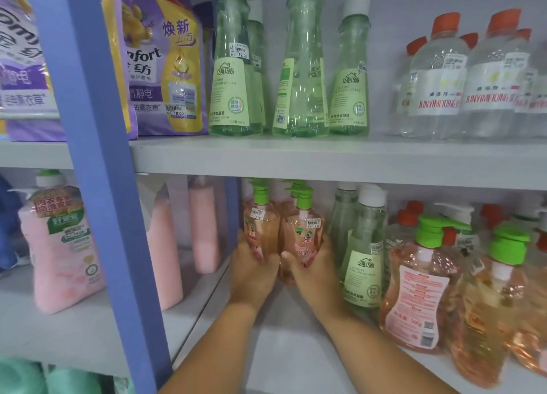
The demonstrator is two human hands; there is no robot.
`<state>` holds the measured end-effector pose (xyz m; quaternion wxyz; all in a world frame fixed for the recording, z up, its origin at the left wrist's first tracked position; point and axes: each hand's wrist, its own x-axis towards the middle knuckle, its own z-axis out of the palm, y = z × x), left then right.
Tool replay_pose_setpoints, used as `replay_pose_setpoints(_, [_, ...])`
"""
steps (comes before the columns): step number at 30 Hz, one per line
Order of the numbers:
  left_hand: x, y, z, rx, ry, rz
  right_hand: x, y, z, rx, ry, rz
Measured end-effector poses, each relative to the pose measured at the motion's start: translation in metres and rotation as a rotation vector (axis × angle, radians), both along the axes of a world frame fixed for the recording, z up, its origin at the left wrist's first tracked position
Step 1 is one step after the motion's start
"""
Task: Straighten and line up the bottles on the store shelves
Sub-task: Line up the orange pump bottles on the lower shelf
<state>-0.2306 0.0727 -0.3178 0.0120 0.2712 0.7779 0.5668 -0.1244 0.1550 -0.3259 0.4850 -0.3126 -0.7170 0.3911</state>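
2 grey shelves (325,162) (blue upright (97,156))

The single head-worn camera is looking forward and slightly down from close range, facing the shelf unit squarely. The left hand (251,270) and right hand (313,270) are reaching away from it at lower centre; the upper shelf (325,159) is crossing above them.
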Motion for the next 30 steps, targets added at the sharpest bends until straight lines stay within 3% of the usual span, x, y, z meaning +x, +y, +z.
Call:
replay_pose_setpoints(4, [0.0,0.0,-0.004,-0.023,0.038,0.074,-0.009,0.001,0.0,-0.025,-0.019,0.004])
replay_pose_setpoints(15, [-0.005,0.0,-0.008,0.172,0.048,0.008,-0.009,-0.006,0.003,0.069,-0.156,-0.11])
replay_pose_setpoints(24, [-0.006,0.002,-0.011,0.198,0.036,-0.007,-0.009,-0.005,-0.002,0.048,-0.245,-0.152])
replay_pose_setpoints(30, [-0.006,0.001,-0.01,0.229,0.037,0.001,-0.011,-0.002,-0.005,-0.003,-0.177,-0.133])
